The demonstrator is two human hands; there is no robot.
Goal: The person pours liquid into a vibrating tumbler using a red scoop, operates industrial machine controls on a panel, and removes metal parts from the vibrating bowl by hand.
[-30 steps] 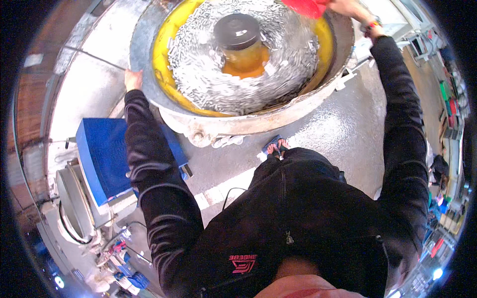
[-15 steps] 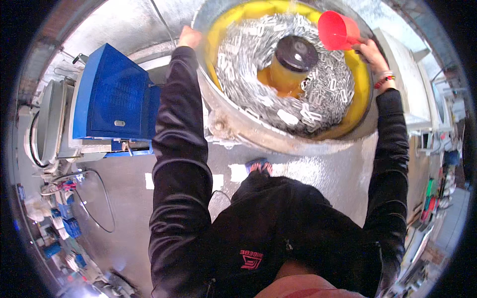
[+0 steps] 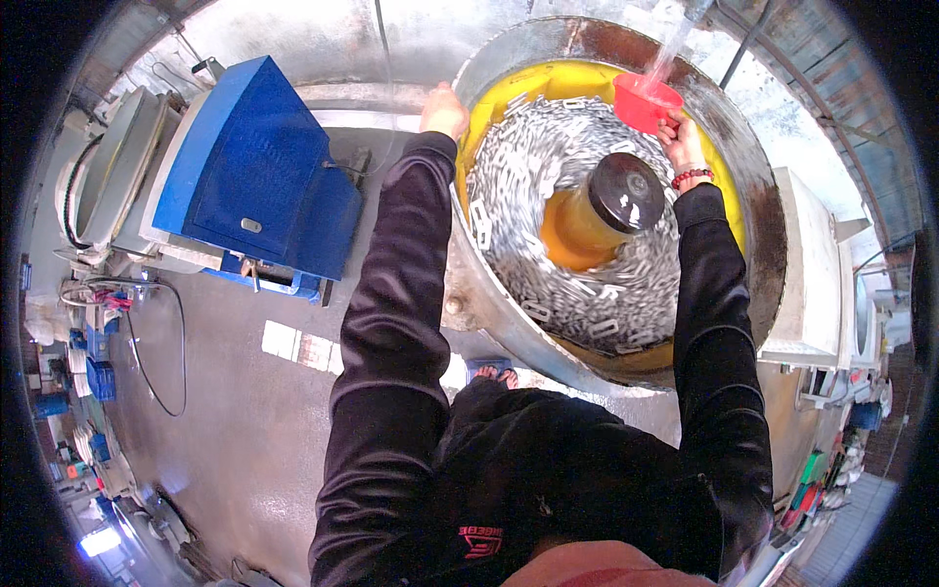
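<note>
A large round metal tub (image 3: 626, 41) with a yellow lining stands in front of me. Small metal parts (image 3: 523, 161), many shaped like open rectangles and blurred by motion, fill its ring around a dark-topped centre post (image 3: 626, 193). My left hand (image 3: 445, 112) is closed on the tub's left rim. Over the far right of the ring, my right hand (image 3: 682, 143) grips a red plastic dipper (image 3: 642, 110). From a pipe end (image 3: 696, 10) above, a stream of water (image 3: 665, 61) runs into the dipper. Fingers of the right hand partly hide its handle.
A blue metal cabinet (image 3: 256, 181) stands left of the tub, with a round grey machine (image 3: 115, 181) beyond it. A pale box-like unit (image 3: 810, 279) is at the right. A dark hose (image 3: 183, 342) loops over the wet-looking floor (image 3: 235, 391).
The red dipper has gone from tilted over the tub to under the running water, mouth up. My left hand remains on the rim. The whole view has shifted.
</note>
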